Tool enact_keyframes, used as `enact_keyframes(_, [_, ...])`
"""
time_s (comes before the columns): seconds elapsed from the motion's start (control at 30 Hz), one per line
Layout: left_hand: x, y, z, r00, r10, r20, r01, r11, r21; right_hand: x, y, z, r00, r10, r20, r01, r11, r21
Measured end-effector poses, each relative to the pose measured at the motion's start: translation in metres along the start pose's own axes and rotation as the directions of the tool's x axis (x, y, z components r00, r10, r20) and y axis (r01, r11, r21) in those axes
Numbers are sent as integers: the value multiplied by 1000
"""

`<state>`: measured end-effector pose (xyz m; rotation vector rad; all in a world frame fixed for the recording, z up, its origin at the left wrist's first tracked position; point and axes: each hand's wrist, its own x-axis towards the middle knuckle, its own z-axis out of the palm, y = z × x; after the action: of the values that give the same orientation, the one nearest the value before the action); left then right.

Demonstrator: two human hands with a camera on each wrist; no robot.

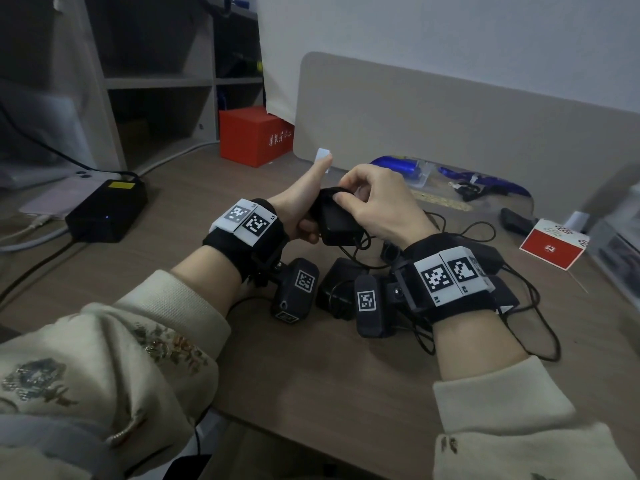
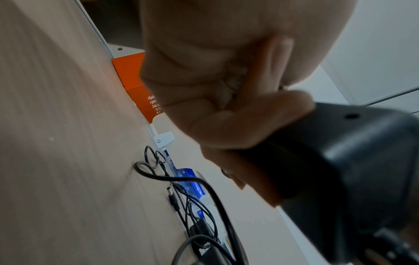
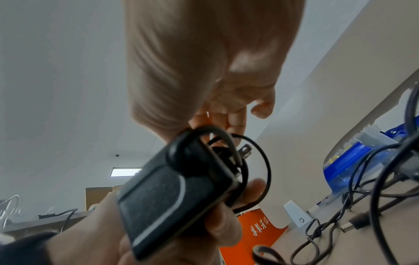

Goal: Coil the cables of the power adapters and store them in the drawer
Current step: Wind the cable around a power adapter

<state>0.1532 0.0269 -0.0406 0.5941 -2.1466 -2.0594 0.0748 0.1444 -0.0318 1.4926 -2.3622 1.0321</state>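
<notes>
My left hand (image 1: 294, 216) grips the black power adapter (image 1: 337, 220) above the worktop (image 1: 311, 375), steadying it so my right hand (image 1: 377, 202) can pinch its cable (image 3: 256, 172) and wind loops round the body. Other adapters (image 1: 341, 285) lie uncoiled below; no drawer visible.

A wood-grain tabletop (image 1: 311, 375) carries tangled black power adapters (image 1: 337, 289) beneath the hands, an orange box (image 1: 254, 136) beyond the left hand and a large black power brick (image 1: 105, 211) further left.
</notes>
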Motion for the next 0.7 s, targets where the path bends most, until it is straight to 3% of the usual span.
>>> enact_keyframes(0.23, [3,-2,2,998,56,-2,-56,998,23,-1,-6,1,998,-52,-44,47,994,-102])
enact_keyframes(0.47, [4,-4,-2,997,78,-26,-78,997,7,-2,1,-4,1000,-15,11,13,980,199])
enact_keyframes(0.7, [3,-3,-2,998,59,-26,-59,998,24,-2,1,-4,999,-31,-9,32,974,226])
